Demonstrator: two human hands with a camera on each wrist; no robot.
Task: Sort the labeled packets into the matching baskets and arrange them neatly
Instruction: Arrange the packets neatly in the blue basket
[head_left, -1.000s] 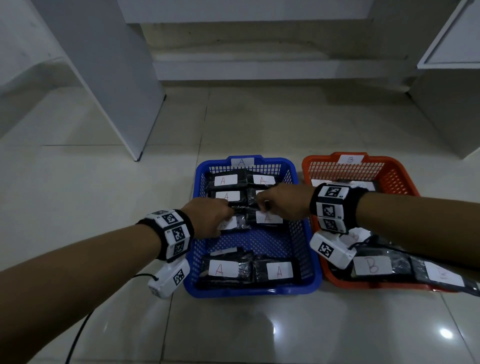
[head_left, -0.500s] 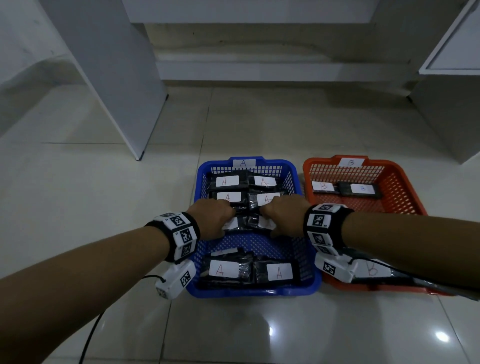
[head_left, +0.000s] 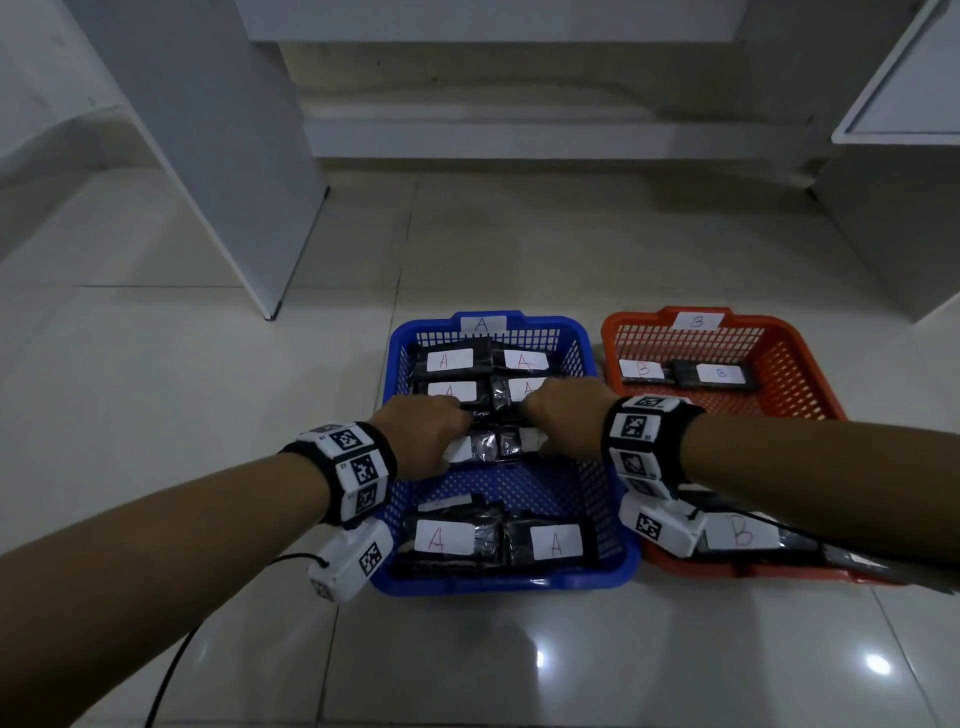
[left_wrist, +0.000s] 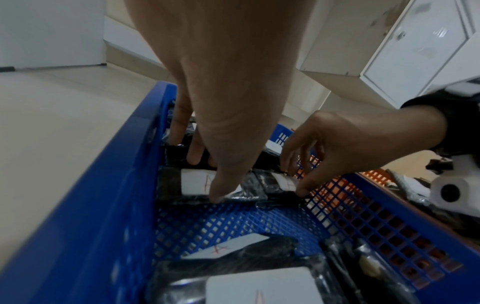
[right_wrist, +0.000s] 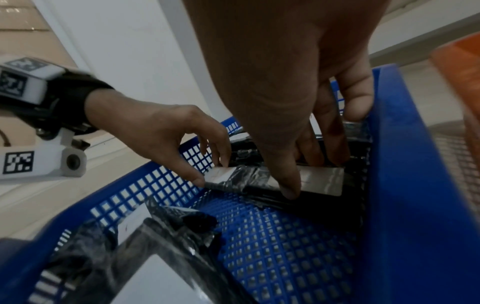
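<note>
Black packets with white "A" labels lie in rows in the blue basket (head_left: 498, 584) tagged A. Both hands are down in its middle row. My left hand (head_left: 434, 441) pinches the left packet (left_wrist: 194, 183), thumb on the near edge and fingers on the far edge. In the same way, my right hand (head_left: 563, 423) pinches the right packet (right_wrist: 319, 181) beside it. Two rows of A packets (head_left: 449, 359) lie behind the hands, and one pair (head_left: 556, 541) lies at the front. The orange basket (head_left: 810, 364) tagged B holds B packets (head_left: 719, 373) at the back and the front.
Both baskets stand side by side on a glossy tiled floor. A white cabinet panel (head_left: 218, 156) rises at the back left and another cabinet (head_left: 893, 156) at the right. A bare strip of blue mesh (head_left: 498, 486) lies between the hands and the front pair.
My right hand has come down and slightly left onto the right packet of the middle row. My right forearm has dropped, uncovering the B packets at the back of the orange basket.
</note>
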